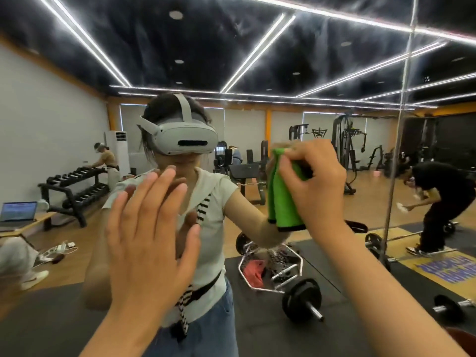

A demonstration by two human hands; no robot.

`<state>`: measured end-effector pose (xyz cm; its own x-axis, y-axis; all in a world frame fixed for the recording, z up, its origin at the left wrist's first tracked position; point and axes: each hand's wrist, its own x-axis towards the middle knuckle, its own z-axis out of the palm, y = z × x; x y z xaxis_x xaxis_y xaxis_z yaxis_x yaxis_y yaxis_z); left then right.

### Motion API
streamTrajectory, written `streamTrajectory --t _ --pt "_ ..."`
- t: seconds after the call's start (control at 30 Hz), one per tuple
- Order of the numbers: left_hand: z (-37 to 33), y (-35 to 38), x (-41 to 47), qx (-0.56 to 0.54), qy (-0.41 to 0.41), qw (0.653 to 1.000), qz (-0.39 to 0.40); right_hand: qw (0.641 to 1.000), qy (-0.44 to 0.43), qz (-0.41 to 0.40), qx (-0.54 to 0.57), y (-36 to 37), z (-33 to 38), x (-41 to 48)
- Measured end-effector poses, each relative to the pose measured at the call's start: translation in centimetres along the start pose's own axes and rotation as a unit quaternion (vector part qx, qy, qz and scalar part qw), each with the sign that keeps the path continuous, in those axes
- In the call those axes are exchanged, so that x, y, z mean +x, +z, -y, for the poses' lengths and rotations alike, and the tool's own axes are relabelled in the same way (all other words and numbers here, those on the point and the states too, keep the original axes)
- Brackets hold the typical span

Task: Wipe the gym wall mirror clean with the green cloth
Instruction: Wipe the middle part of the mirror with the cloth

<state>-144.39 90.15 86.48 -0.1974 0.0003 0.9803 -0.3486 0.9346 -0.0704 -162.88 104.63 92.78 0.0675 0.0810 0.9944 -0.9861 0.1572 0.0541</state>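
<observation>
The gym wall mirror (257, 60) fills the whole view and reflects me and the room behind. My right hand (316, 186) grips the top of a folded green cloth (283, 202) with a dark hem, held against the glass at about chest height, right of centre. The cloth hangs down below my fingers. My left hand (149, 235) is spread flat with straight fingers against the mirror, left of centre, holding nothing. Faint smears show on the upper glass.
A vertical seam (401, 119) splits the mirror at the right. The reflection shows a hex barbell (280, 274) and a dumbbell (448, 307) on black floor mats, a dumbbell rack (74, 186) at the left, weight machines, and other people bending over.
</observation>
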Motion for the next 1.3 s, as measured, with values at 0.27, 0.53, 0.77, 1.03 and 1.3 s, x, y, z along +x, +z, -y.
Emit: streamTrajectory --t 0.27,0.53,0.77,1.03,1.3 --pt "4.1 -2.4 1.1 0.019 0.018 1.0 0.002 0.996 0.081 -0.003 -0.035 0.0 1.1 -3.4" --pt "7.2 -2.0 1.0 0.055 0.052 0.997 0.019 0.973 0.023 0.112 -0.201 0.1 0.0 -5.6" --pt "7.5 -1.2 0.7 0.083 0.068 0.994 0.014 0.976 0.126 0.039 -0.175 3.1 2.3 -0.5" --pt "7.6 -0.9 0.6 0.068 0.076 0.995 0.002 0.98 0.016 0.123 -0.154 5.4 7.6 -1.2" --pt "7.8 -0.6 0.4 0.056 0.078 0.995 0.003 0.957 0.171 0.065 -0.224 2.0 1.6 2.6"
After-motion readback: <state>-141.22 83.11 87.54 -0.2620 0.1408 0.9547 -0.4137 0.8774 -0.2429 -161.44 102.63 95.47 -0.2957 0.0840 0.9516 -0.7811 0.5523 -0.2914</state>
